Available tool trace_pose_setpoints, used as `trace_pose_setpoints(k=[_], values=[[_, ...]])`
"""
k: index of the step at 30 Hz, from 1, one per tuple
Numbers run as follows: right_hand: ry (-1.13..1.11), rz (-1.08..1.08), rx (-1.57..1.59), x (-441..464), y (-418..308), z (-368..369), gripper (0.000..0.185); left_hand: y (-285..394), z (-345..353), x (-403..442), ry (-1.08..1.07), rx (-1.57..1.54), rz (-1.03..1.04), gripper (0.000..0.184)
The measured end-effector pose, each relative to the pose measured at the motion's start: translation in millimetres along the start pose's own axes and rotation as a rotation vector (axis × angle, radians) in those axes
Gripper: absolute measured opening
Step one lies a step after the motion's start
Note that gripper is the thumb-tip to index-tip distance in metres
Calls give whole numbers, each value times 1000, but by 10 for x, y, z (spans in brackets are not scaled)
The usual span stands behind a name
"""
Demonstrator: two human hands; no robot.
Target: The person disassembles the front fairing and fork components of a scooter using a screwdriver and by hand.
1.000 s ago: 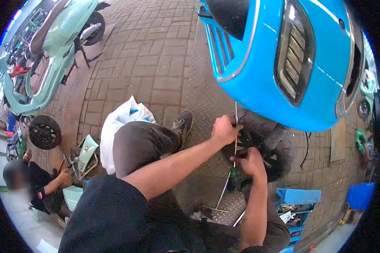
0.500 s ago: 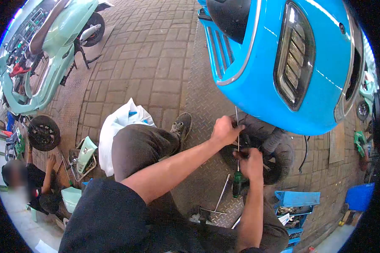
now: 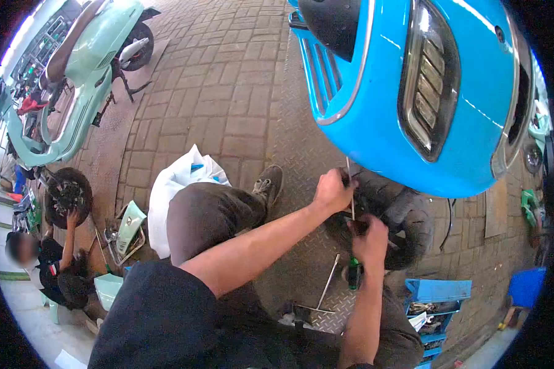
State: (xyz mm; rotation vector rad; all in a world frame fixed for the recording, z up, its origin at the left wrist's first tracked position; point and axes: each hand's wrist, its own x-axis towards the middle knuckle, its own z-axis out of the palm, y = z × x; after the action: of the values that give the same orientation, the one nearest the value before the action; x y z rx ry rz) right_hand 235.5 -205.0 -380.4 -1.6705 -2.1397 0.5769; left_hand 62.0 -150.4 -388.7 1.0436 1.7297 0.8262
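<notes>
A long thin metal rod [image 3: 352, 206] stands beside the wheel [image 3: 412, 237], under the front of the blue scooter [image 3: 375, 123]. Around its upper part my left hand [image 3: 333, 191] is closed. Lower down, the fingers of my right hand [image 3: 368, 237] are pinched, partly hidden, at the rod. A green handle [image 3: 353, 273] hangs just below my right hand, seemingly in line with the rod. On the metal plate to the left of it lies a T-shaped tool [image 3: 329, 283].
At the left, a person [image 3: 58, 264] sits touching the wheel [image 3: 68, 197] of a pale green scooter [image 3: 74, 123]. A white bag [image 3: 166, 190] lies by my knee. A blue tool rack [image 3: 437, 290] holds several tools at the lower right.
The green handle has come down away from beside the T-shaped tool, and my right hand stays by the rod. The other person's hand has moved up onto the wheel.
</notes>
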Motion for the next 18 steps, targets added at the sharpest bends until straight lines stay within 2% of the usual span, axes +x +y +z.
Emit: trace_pose_setpoints(k=[3, 4, 7, 9, 11, 12, 13, 15, 16, 17, 18], values=[[-49, 2, -4, 46, 222, 121, 30, -163, 48, 86, 40, 32, 24, 32], [-232, 157, 94, 108, 34, -48, 36, -162, 53, 93, 46, -12, 61, 33], [-201, 136, 126, 47, 157, 53, 39, -90, 56, 75, 59, 77, 5, 29], [-299, 287, 189, 24, 288, 134, 40, -67, 68, 53, 49, 16, -5, 24], [-213, 183, 114, 1, 157, 84, 34, -74, 93, 88, 75, 100, 21, 24], [-353, 279, 241, 59, 3, -89, 33, -23, 24, 76, -10, 109, 20, 26], [-362, 264, 253, 66, 16, -53, 33, -69, 103, 87, 96, 43, 49, 29], [-110, 100, -13, -28, 146, 26, 37, -85, 88, 74, 62, 24, 22, 30], [156, -104, -82, -93, 123, 89, 32, -81, 74, 60, 29, 33, 13, 31], [148, -118, -68, -113, 161, 127, 32, -106, 95, 60, -8, 41, 6, 31], [82, -47, -43, -93, 249, 149, 34, -173, 156, 87, 64, 28, 88, 27]])
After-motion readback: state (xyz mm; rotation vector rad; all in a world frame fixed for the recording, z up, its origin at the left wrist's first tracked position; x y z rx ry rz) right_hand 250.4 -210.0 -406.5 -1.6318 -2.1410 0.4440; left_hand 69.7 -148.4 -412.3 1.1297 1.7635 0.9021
